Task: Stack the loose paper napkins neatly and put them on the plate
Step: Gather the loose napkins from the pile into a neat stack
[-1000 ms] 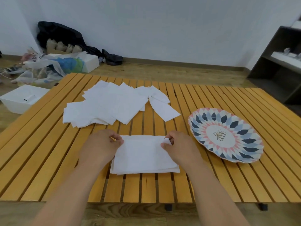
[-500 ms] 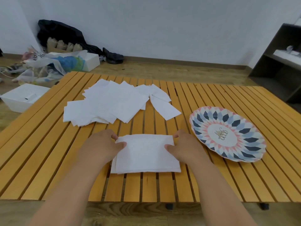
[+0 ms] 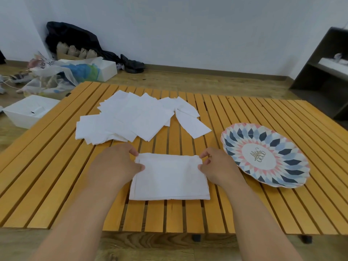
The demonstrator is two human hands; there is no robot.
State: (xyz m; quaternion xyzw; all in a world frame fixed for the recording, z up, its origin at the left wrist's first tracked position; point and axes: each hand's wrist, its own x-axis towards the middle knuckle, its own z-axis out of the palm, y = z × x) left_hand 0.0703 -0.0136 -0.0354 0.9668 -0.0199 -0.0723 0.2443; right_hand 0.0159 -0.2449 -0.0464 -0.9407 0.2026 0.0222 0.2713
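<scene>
Near middle of the table (image 3: 56,166): the stack (image 3: 169,178) of napkins lies flat on the slats, its near edge showing several layers roughly in line.
Grip, left hand (image 3: 114,164): pinches the far left corner, thumb on top, fingers curled over the far edge.
Grip, right hand (image 3: 220,166): pinches the far right corner, thumb at the right edge.
Paper against the grip: it lies between both hands and runs nearward from them; only the far corners are held, the near half lies free.
Far side, loose napkins (image 3: 131,119): overlapping in a scatter just beyond the left hand, apart from the neat pile.
Right side, plate (image 3: 282,144): near the right hand, not touching, nothing on it.
Doing it well: this looks like squaring up, so nudge both sides inward evenly, keep the sheets flat, and check the near corners; thin paper likely slips and creases.
</scene>
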